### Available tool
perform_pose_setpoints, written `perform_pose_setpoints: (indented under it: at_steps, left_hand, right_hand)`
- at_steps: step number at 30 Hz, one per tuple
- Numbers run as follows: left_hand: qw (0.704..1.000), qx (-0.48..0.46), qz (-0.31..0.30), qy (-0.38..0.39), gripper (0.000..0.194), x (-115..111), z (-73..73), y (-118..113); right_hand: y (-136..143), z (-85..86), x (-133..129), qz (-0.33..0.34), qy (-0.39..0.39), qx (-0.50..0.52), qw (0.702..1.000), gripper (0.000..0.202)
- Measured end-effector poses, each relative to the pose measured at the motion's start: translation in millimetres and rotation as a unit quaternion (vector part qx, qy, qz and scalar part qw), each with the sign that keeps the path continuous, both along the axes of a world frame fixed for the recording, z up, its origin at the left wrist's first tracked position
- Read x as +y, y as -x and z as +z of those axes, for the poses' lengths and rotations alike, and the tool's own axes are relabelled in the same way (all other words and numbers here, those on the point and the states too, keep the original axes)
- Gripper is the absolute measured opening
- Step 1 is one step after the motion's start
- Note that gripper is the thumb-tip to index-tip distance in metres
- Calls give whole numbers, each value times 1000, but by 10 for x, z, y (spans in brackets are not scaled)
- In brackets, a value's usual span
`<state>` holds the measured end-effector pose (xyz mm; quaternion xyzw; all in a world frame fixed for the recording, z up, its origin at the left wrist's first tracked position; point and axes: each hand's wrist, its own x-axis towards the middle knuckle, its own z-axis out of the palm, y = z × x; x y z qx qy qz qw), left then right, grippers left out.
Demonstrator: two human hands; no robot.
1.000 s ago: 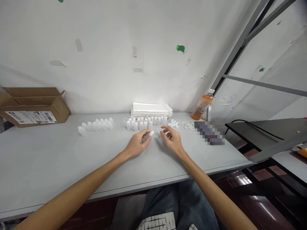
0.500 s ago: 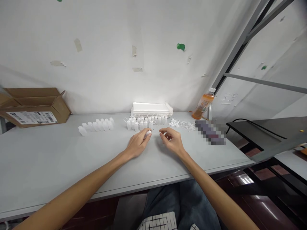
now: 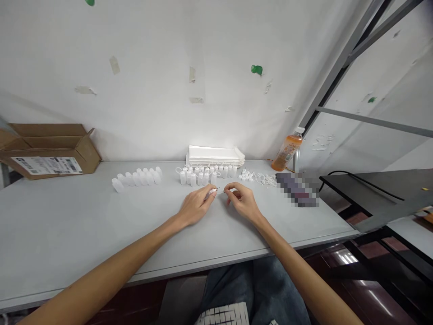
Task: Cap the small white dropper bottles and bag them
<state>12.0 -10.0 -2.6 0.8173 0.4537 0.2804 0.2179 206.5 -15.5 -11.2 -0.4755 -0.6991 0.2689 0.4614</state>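
Note:
In the head view, my left hand [image 3: 196, 206] is closed around a small white bottle [image 3: 212, 191], which is mostly hidden by the fingers. A thin dark needle tip sticks out of the bottle toward the right. My right hand [image 3: 244, 201] faces it across a narrow gap, thumb and forefinger pinched. A faint, thin pale piece shows at those fingertips, too small to name. Just behind the hands stand several small white bottles [image 3: 204, 179], some with white cord loops. White needle-tipped caps [image 3: 246, 175] lie to their right, beside a heap of white cords [image 3: 265, 179].
Several empty-looking translucent bottles [image 3: 137, 178] stand in rows at left. An open cardboard box [image 3: 50, 153] is at the far left. A white stack [image 3: 214, 155] lies against the wall. An orange drink bottle [image 3: 287, 151] and a blurred dark item [image 3: 297, 189] are at right.
My right fingertips have closed into a pinch, and a thin pale piece now shows there. My left hand keeps hold of the bottle, shifted slightly right in view.

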Motion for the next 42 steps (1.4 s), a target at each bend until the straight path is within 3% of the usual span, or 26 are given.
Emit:
perform_pose_setpoints:
  at_steps: [5, 10, 42]
  left_hand:
    - [999, 25, -9, -19, 33, 7, -42, 1]
    - [998, 46, -20, -28, 32, 20, -78, 1]
    - [993, 98, -34, -59, 35, 15, -97, -6]
  right_hand:
    - [3, 16, 18, 33, 73, 104, 991, 23]
    - [16, 70, 8, 70, 99, 162, 979, 28]
    - [4, 0, 12, 84, 75, 102, 988, 18]
